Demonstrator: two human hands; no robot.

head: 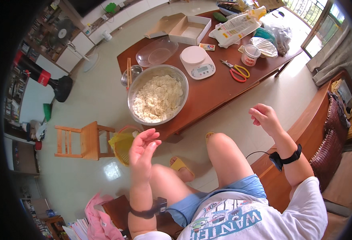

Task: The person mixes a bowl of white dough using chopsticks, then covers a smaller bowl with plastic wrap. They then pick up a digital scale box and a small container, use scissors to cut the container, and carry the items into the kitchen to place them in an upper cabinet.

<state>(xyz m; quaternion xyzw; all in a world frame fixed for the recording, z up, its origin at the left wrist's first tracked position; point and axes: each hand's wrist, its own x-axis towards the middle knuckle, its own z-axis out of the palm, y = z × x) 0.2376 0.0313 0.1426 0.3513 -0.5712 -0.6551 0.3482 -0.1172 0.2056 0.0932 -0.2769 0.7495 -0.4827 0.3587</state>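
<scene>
My left hand is raised, palm turned inward and fingers loosely bent, with nothing in it. It is nearest to the large stainless steel bowl on the table corner, just beyond its fingertips. A pale, crumbly flour mixture lies in the bowl. My right hand hangs in the air past the table's front edge, fingers curled in and no object visible in it. Right of the bowl is a white digital kitchen scale, its platform bare. Scissors with red and yellow handles lie further right.
Wooden chopsticks rest across a small steel bowl. A clear plastic lid, open cardboard box, plastic flour bag and white tub stand behind. A wooden chair and yellow-lined bin are at left.
</scene>
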